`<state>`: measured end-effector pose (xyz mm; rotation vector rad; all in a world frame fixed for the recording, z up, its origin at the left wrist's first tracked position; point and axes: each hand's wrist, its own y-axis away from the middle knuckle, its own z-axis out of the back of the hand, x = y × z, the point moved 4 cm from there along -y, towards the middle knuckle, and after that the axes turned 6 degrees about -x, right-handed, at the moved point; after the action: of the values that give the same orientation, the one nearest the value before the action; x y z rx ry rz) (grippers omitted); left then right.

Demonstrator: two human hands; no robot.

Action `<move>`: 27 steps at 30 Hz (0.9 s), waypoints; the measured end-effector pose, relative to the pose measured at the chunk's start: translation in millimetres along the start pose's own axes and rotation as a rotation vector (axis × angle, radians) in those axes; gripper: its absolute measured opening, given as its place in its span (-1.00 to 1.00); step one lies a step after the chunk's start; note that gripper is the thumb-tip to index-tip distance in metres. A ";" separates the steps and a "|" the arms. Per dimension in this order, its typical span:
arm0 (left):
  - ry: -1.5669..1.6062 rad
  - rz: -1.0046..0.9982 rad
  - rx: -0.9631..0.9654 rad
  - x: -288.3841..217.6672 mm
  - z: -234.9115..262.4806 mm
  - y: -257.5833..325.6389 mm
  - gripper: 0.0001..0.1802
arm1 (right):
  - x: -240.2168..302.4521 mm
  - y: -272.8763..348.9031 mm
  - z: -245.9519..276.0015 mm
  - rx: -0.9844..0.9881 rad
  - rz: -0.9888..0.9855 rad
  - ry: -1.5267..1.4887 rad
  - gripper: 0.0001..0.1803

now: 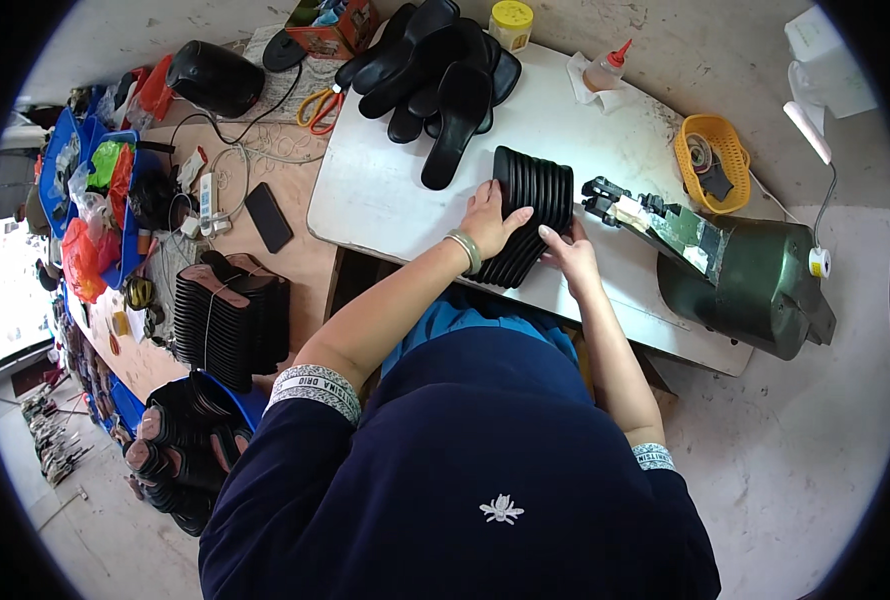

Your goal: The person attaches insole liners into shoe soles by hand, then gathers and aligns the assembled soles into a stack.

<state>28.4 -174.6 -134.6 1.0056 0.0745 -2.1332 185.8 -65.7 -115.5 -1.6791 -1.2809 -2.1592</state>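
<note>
A stack of black shoe soles, pressed together in a row, stands on the white table in front of me. My left hand grips its left side, thumb laid across the soles and a bracelet on the wrist. On the right side my right hand is closed around the stack's edge, with its thumb towards the other thumb. Part of the stack's lower end is hidden by my left hand and forearm. Beyond it, a heap of loose black soles lies at the far side of the table.
Right of the stack is a dark green sewing machine; behind it stand a yellow basket and a red-tipped bottle. On the left wooden table lie a phone, orange-handled scissors and a tied bundle of soles.
</note>
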 end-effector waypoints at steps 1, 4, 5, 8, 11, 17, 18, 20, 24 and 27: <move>0.009 -0.007 -0.021 1.6 -0.7 6.6 -0.17 | -3.0 2.5 4.0 -0.004 0.000 -0.009 -0.36; 0.019 -0.026 -0.063 6.5 10.9 8.1 -0.23 | -11.2 13.4 14.2 -0.094 -0.004 0.089 -0.34; -0.067 -0.056 -0.182 7.5 26.3 4.6 -0.23 | -11.9 18.4 15.8 -0.134 0.014 0.096 -0.35; -0.318 -0.162 -0.526 5.8 68.3 -5.1 -0.22 | -13.3 30.5 20.3 -0.218 -0.003 0.078 -0.31; -0.373 -0.137 -0.468 20.3 69.6 -32.5 -0.20 | -0.5 50.0 10.9 -0.429 0.328 0.659 -0.32; -0.323 -0.180 -0.381 33.3 94.0 -51.3 -0.14 | 62.3 76.6 -63.0 -0.247 0.598 0.818 -0.51; -0.288 -0.208 -0.370 28.3 104.1 -53.8 -0.13 | 62.6 69.0 -78.6 -0.021 0.429 0.514 -0.58; -0.390 -0.279 -0.454 20.1 137.3 -67.1 -0.08 | 74.6 39.0 -100.1 -0.121 0.339 0.254 -0.63; -0.542 -0.344 -0.578 31.1 197.0 -140.9 0.01 | 102.2 -57.6 -142.3 -0.315 0.305 0.060 -0.39; -0.719 -0.282 -0.576 55.0 215.8 -190.3 0.10 | 118.4 -124.4 -161.6 -0.488 0.097 -0.011 -0.28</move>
<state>-256.5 -149.0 -71.4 -0.1284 0.4651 -2.3921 -47.7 -49.9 -86.6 -1.8636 -0.6838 -2.5455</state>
